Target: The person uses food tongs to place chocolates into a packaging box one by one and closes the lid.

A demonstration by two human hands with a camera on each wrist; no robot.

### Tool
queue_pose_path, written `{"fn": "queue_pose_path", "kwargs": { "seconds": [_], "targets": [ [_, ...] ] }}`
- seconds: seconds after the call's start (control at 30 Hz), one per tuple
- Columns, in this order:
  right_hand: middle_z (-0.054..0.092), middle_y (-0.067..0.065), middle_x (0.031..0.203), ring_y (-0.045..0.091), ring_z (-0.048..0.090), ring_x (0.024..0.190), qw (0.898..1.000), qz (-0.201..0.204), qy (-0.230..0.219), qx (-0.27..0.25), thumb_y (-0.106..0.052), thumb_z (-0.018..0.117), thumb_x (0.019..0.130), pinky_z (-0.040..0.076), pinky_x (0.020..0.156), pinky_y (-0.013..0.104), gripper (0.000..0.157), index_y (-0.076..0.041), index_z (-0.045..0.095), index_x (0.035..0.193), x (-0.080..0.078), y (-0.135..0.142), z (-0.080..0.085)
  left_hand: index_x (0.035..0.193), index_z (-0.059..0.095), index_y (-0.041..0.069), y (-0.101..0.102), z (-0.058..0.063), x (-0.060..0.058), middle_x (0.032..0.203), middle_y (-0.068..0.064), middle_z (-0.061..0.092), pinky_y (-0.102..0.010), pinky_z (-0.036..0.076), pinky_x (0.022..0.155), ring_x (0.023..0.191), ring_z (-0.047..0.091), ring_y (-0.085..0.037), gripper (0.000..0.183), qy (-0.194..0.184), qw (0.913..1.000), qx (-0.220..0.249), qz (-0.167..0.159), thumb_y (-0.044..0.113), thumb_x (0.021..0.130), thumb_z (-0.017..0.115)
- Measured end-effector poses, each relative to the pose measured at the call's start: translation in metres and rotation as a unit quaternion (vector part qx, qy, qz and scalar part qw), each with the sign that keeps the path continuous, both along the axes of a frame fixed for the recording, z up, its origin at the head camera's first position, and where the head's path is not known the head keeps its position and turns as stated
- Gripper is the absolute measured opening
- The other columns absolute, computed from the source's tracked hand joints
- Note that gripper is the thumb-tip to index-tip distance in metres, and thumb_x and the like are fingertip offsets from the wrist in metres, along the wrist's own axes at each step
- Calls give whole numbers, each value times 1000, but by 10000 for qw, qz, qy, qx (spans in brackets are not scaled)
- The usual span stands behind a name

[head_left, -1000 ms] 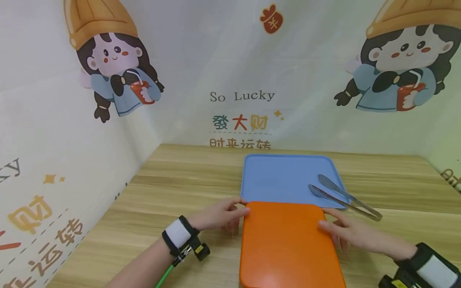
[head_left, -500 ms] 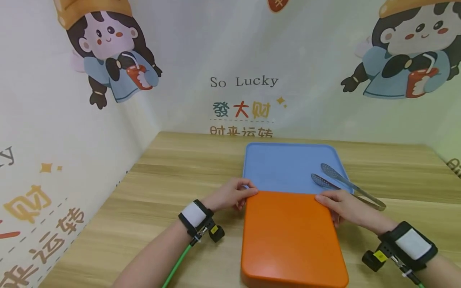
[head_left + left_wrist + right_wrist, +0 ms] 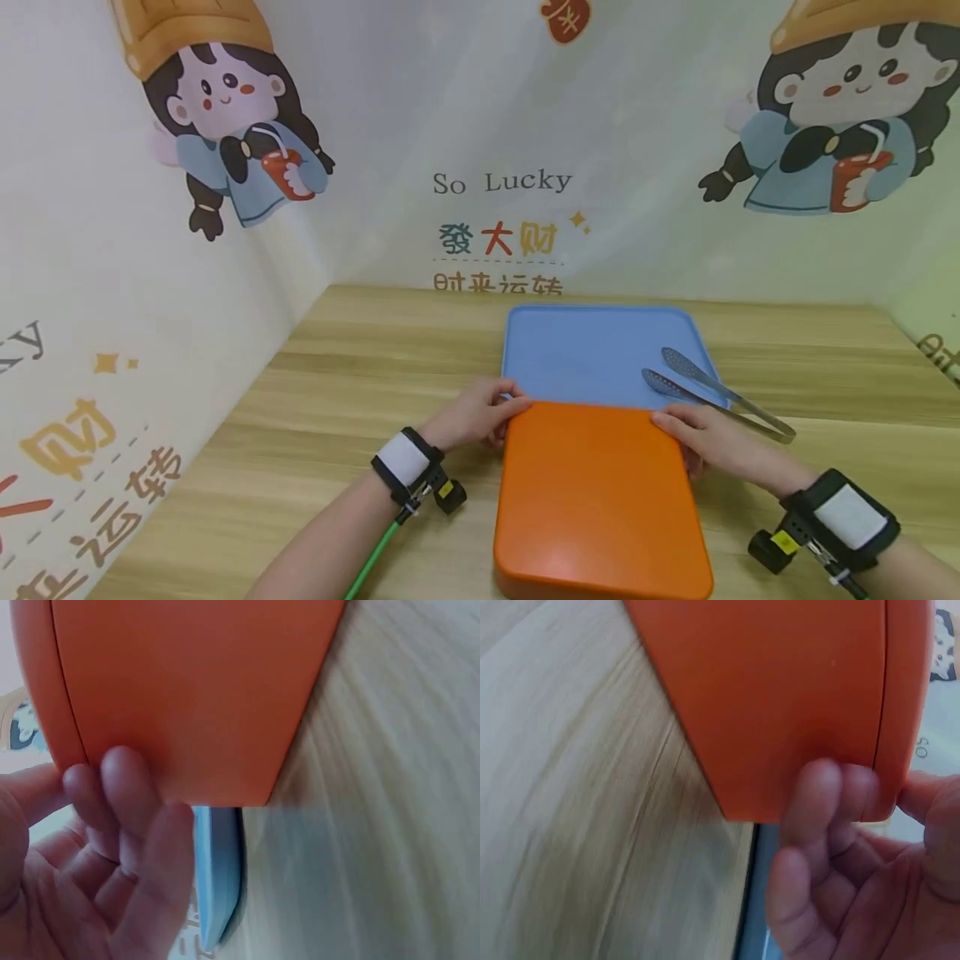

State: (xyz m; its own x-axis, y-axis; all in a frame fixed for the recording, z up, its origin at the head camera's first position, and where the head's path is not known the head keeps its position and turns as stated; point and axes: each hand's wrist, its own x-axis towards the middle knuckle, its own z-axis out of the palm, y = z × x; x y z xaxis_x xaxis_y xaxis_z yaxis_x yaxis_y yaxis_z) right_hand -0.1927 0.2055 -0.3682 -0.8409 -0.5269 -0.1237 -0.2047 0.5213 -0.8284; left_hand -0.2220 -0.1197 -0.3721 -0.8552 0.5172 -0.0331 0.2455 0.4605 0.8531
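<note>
A closed orange box (image 3: 600,508) lies on the wooden table in front of me, its long sides running away from me. In the left wrist view a thin seam separates its lid (image 3: 36,682) from the wall below. My left hand (image 3: 474,415) pinches the far left corner, thumb on the lid's top edge and fingertips against the side by the seam. The far right corner is pinched by my right hand (image 3: 716,442) in the same way. The right wrist view shows those fingers (image 3: 817,795) bent against the wall near the seam. What the box contains is hidden.
Just behind the box lies a flat blue tray (image 3: 585,350). Metal tongs (image 3: 688,367) rest across its right side, their bend overhanging onto the table (image 3: 375,375). A printed cloth (image 3: 390,125) hangs along the back and left side.
Both hands have come in from beside the far corners and now grip them, thumbs over the edge. The head view dipped and rose slightly. The lid shows no clear lift.
</note>
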Motion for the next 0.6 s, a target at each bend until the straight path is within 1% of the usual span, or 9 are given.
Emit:
{"fn": "queue_pose_path", "kwargs": {
  "seconds": [0.03,0.1,0.17,0.2,0.27,0.3,0.37,0.47,0.6],
  "targets": [
    [50,8,62,24,51,50,9999,19,-78,97,-34,35,99,43,48,36,33,-4,49,101,3,1,-2,96,56,11,-1,-1,3,60,-7,51,-33,45,49,50,50,-20,25,-30,9999,-115,-44,34,94,47],
    [54,7,65,25,53,53,9991,140,-263,314,-35,36,98,43,49,35,38,-3,45,116,11,3,-5,104,52,11,-5,-4,11,64,-6,55,-32,45,50,53,53,-22,31,-237,9991,-321,-172,39,92,48],
    [56,7,69,25,54,56,9971,339,-573,376,-35,39,97,43,48,35,50,-3,29,135,17,5,-6,120,43,11,-11,-3,21,68,-7,57,-32,44,50,55,55,-23,45,-615,9964,-447,-379,43,89,53],
    [57,8,71,25,54,57,9963,435,-672,322,-34,41,96,43,47,35,57,-3,20,140,20,6,-6,128,36,12,-13,-2,25,70,-7,58,-32,43,50,56,56,-24,56,-799,9944,-515,-466,44,87,56],
    [59,7,74,25,54,56,9955,561,-731,222,-32,44,95,43,46,33,69,-3,4,143,23,6,-6,139,21,14,-17,0,31,72,-8,59,-32,43,49,56,56,-26,77,-1065,9909,-537,-628,45,82,62],
    [60,7,76,25,53,56,9952,612,-752,126,-30,45,95,42,45,33,71,-3,0,143,23,7,-5,141,15,15,-18,1,33,73,-9,59,-32,42,49,57,56,-27,84,-1148,9896,-497,-703,43,80,65],
    [60,8,77,24,53,55,9954,635,-717,31,-28,46,95,41,44,31,71,-5,1,144,22,7,-5,143,9,17,-18,2,35,73,-10,58,-33,42,48,58,57,-27,91,-1222,9888,-425,-748,42,78,68],
    [61,8,80,24,54,55,9950,686,-726,-48,-27,46,95,39,44,29,69,-3,3,143,20,9,-5,142,11,20,-16,2,37,73,-11,57,-33,42,47,58,57,-28,90,-1310,9886,-281,-692,39,77,69],
    [61,9,86,24,53,56,9942,775,-728,-154,-25,45,95,42,44,31,66,1,7,142,17,12,-6,141,12,21,-14,1,38,72,-12,57,-35,43,46,58,56,-29,87,-1329,9890,-226,-616,37,77,69]
  ]
}}
